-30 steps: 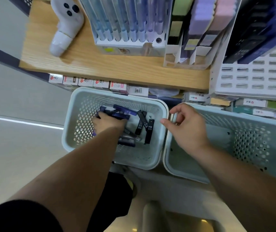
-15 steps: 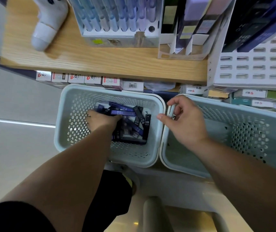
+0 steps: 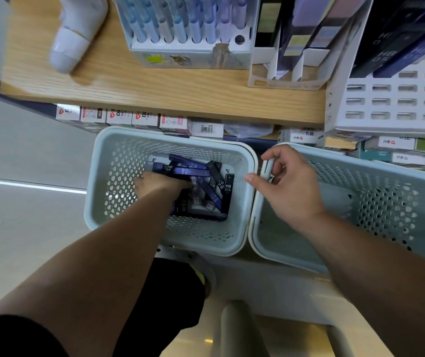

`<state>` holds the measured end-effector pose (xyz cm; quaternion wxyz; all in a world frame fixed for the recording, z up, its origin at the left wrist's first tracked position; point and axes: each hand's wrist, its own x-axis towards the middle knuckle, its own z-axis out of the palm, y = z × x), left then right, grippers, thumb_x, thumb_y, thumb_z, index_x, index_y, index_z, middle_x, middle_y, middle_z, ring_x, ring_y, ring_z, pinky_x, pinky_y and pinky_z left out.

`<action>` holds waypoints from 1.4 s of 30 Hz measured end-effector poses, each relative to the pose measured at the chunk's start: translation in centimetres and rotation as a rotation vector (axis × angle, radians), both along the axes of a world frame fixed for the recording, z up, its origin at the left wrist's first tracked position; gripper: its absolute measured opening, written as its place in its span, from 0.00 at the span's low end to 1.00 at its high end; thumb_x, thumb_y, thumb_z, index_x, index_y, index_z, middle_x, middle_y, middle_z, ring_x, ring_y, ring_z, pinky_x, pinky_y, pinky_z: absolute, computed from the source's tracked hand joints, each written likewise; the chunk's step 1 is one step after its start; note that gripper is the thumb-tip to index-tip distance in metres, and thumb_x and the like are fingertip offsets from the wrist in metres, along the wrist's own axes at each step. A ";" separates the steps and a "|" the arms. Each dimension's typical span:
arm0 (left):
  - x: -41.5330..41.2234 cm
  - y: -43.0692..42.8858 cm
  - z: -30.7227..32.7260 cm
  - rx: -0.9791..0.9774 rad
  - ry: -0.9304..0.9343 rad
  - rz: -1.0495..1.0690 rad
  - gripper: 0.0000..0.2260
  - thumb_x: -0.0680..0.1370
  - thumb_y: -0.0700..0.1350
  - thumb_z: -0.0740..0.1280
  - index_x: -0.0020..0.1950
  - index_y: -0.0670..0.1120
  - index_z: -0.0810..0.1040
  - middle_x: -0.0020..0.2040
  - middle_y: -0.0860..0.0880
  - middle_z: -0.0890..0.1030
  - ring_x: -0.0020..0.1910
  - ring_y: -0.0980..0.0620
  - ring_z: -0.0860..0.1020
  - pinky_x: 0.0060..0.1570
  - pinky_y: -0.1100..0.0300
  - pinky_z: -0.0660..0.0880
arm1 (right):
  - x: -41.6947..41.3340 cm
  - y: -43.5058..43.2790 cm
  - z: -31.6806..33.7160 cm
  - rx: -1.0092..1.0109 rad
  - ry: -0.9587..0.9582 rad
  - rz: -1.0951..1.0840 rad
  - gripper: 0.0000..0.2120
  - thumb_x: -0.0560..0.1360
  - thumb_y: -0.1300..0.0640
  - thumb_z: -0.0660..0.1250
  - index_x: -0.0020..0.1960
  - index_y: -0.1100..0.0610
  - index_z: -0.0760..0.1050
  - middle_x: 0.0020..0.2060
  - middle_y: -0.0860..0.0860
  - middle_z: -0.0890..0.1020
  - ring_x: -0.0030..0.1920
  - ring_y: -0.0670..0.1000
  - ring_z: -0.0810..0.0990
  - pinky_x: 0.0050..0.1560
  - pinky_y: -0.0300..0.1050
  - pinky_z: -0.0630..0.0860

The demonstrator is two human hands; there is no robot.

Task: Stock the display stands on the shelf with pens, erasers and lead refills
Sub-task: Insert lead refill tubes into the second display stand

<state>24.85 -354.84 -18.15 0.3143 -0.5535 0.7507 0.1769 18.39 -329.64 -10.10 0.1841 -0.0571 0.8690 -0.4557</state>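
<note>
Dark blue and black lead refill cases (image 3: 214, 194) marked HB 0.5 lie in a heap in the left pale-blue basket (image 3: 95, 176). My left hand (image 3: 159, 184) reaches down into that basket, its fingers curled round a few blue cases that stick out past them. My right hand (image 3: 291, 186) hovers over the gap between the two baskets with loosely curled fingers, holding nothing. Its fingertips are at the rim of the right basket (image 3: 360, 161). On the wooden shelf (image 3: 154, 91) stand a pen stand (image 3: 193, 52), an eraser stand (image 3: 283, 78) and a white lead refill stand (image 3: 391, 104).
A white handheld device (image 3: 74, 34) lies on the shelf's left end. Small boxed goods (image 3: 118, 117) line the level under the shelf, behind the baskets. Both baskets sit on a white cart, with grey floor to the left.
My left hand has dug deeper among the refill cases and shifted them. My right hand has stayed by the rim of the right basket. The view has tilted slightly.
</note>
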 end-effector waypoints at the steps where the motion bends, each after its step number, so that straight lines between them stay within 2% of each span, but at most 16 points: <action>1: 0.1 -0.1 0.0 0.008 -0.002 0.010 0.60 0.58 0.67 0.80 0.78 0.39 0.56 0.73 0.40 0.65 0.73 0.41 0.65 0.72 0.48 0.66 | 0.0 0.0 0.0 -0.002 -0.002 -0.001 0.17 0.69 0.48 0.80 0.51 0.44 0.74 0.38 0.51 0.73 0.35 0.48 0.71 0.37 0.48 0.74; 4: 0.1 0.1 0.0 0.004 0.013 0.038 0.60 0.57 0.64 0.82 0.79 0.44 0.55 0.73 0.38 0.64 0.73 0.39 0.66 0.72 0.45 0.67 | 0.0 -0.1 0.0 -0.009 -0.010 -0.002 0.17 0.69 0.48 0.80 0.51 0.44 0.74 0.38 0.51 0.73 0.36 0.48 0.71 0.38 0.49 0.75; 9: 0.1 1.2 -0.1 -0.007 0.005 0.009 0.61 0.58 0.64 0.82 0.80 0.47 0.51 0.74 0.39 0.59 0.74 0.37 0.63 0.72 0.43 0.66 | 0.0 0.0 0.0 -0.007 -0.020 0.009 0.17 0.69 0.48 0.79 0.51 0.42 0.74 0.39 0.53 0.74 0.36 0.50 0.72 0.39 0.52 0.77; 13: 0.3 1.1 -0.1 -0.021 0.047 -0.072 0.57 0.61 0.63 0.81 0.78 0.42 0.56 0.72 0.39 0.62 0.72 0.38 0.64 0.72 0.46 0.66 | 0.1 0.0 0.0 -0.006 -0.019 0.012 0.17 0.69 0.48 0.79 0.51 0.42 0.73 0.39 0.53 0.74 0.37 0.51 0.73 0.39 0.53 0.77; 16: 0.4 0.9 0.0 -0.040 0.008 -0.119 0.57 0.61 0.66 0.80 0.77 0.38 0.57 0.72 0.39 0.63 0.72 0.39 0.65 0.71 0.48 0.66 | 0.0 0.0 0.0 -0.001 -0.010 0.010 0.17 0.69 0.47 0.79 0.51 0.42 0.73 0.39 0.53 0.74 0.36 0.52 0.73 0.39 0.54 0.77; 20: 0.5 1.2 -0.1 -0.049 0.010 -0.116 0.56 0.62 0.67 0.79 0.78 0.40 0.57 0.72 0.39 0.62 0.71 0.40 0.66 0.70 0.48 0.68 | -0.1 -0.1 0.0 0.006 -0.018 0.013 0.18 0.68 0.47 0.80 0.51 0.42 0.73 0.39 0.52 0.74 0.36 0.51 0.73 0.39 0.54 0.77; 23: 0.6 1.5 -0.2 -0.065 0.021 -0.142 0.53 0.63 0.67 0.78 0.76 0.41 0.58 0.72 0.39 0.65 0.71 0.39 0.66 0.70 0.47 0.65 | -0.1 0.0 0.1 0.011 -0.013 0.012 0.18 0.68 0.47 0.80 0.51 0.43 0.73 0.39 0.53 0.74 0.36 0.50 0.72 0.39 0.54 0.77; 29: 0.9 0.4 -0.7 -0.028 0.027 -0.142 0.58 0.61 0.67 0.79 0.76 0.37 0.56 0.72 0.38 0.65 0.72 0.40 0.65 0.72 0.49 0.63 | -0.1 -0.1 0.2 0.024 -0.016 0.025 0.18 0.69 0.47 0.80 0.52 0.43 0.74 0.39 0.52 0.74 0.37 0.52 0.74 0.39 0.54 0.77; 33: 1.0 0.3 -1.2 0.032 0.066 -0.133 0.52 0.57 0.64 0.82 0.70 0.40 0.63 0.66 0.41 0.72 0.66 0.41 0.71 0.67 0.49 0.71 | -0.2 -0.1 0.3 0.029 -0.020 0.024 0.18 0.68 0.47 0.80 0.52 0.43 0.74 0.39 0.52 0.74 0.38 0.54 0.75 0.39 0.53 0.77; 36: 0.9 0.0 -1.4 0.112 0.094 -0.102 0.45 0.54 0.61 0.84 0.63 0.44 0.69 0.55 0.46 0.79 0.53 0.44 0.79 0.54 0.50 0.79 | -0.1 -0.1 0.3 0.023 -0.025 0.019 0.18 0.68 0.47 0.80 0.52 0.43 0.73 0.39 0.52 0.74 0.38 0.54 0.75 0.39 0.53 0.77; 39: 0.9 -0.2 -1.4 0.147 0.121 -0.082 0.34 0.55 0.58 0.83 0.53 0.45 0.75 0.46 0.47 0.82 0.40 0.49 0.80 0.42 0.56 0.80 | 0.0 -0.2 0.4 0.020 -0.025 0.009 0.18 0.68 0.47 0.79 0.52 0.43 0.74 0.39 0.53 0.74 0.37 0.55 0.75 0.39 0.53 0.77; 42: 0.8 -0.2 -1.4 0.152 0.127 -0.070 0.26 0.60 0.53 0.82 0.52 0.45 0.77 0.46 0.46 0.82 0.38 0.49 0.79 0.40 0.57 0.79 | 0.0 -0.2 0.4 0.011 -0.033 0.002 0.18 0.69 0.48 0.80 0.52 0.43 0.73 0.38 0.52 0.73 0.36 0.52 0.73 0.39 0.53 0.77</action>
